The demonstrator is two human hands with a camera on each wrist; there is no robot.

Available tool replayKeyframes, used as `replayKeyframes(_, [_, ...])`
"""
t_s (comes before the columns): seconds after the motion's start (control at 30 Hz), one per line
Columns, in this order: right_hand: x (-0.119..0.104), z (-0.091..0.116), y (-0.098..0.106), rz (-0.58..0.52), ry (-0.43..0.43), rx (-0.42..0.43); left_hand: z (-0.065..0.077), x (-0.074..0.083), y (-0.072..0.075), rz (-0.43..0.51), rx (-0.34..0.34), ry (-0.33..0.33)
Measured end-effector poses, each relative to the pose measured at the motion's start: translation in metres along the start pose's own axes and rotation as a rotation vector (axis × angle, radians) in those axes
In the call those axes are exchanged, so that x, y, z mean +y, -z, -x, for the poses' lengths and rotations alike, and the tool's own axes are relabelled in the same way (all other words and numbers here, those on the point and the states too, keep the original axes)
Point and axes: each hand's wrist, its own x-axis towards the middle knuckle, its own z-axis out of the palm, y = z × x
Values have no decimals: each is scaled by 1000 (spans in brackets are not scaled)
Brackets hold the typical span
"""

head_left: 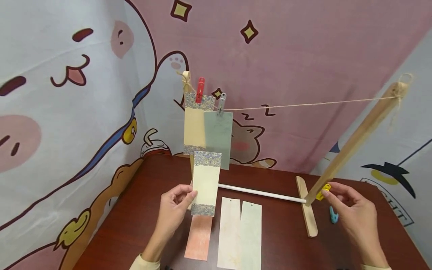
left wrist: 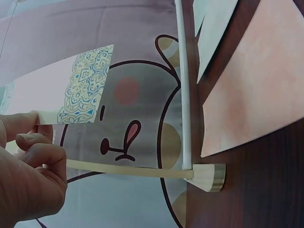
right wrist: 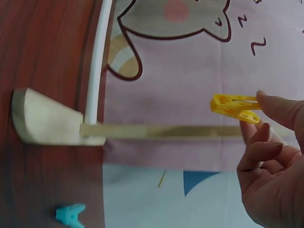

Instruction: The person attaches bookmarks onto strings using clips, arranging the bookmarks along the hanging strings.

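My left hand (head_left: 175, 206) pinches the left edge of a cream paper card (head_left: 206, 183) with blue lace-patterned bands at both ends. The card is held upright, in front of the hanging ones. My right hand (head_left: 357, 213) pinches a yellow clothespin (head_left: 323, 191) between thumb and fingers, beside the right post; the right wrist view shows the clothespin (right wrist: 232, 107) sideways. On the string (head_left: 303, 105) hang a similar patterned card (head_left: 194, 123), under a red clothespin (head_left: 200, 90), and a pale green card (head_left: 218, 138), under a grey clothespin (head_left: 221, 104).
An orange-pink card (head_left: 198, 240), a whitish card (head_left: 229, 232) and a pale green one (head_left: 251, 236) lie on the dark table (head_left: 145, 210). A blue clothespin (head_left: 333, 215) lies near my right hand. The wooden post (head_left: 357, 142) rises from a foot (head_left: 307, 221) joined to a white rod (head_left: 263, 193).
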Motion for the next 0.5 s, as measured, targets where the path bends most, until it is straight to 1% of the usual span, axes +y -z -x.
replayKeyframes(0.1, [-7,1,-2,-46,42,27,-2,0,-4,13,-13,-14])
replayKeyframes(0.23, [-14,0,-4,-82,63,65,-4,-1,-9,19,-20,-26])
replayKeyframes(0.4, [-21,-3,-9,-106,94,89,-6,1,-11,29,-18,-26])
replayKeyframes(0.5, [-26,-4,-14,-147,122,94,-9,3,-13,35,-19,-15])
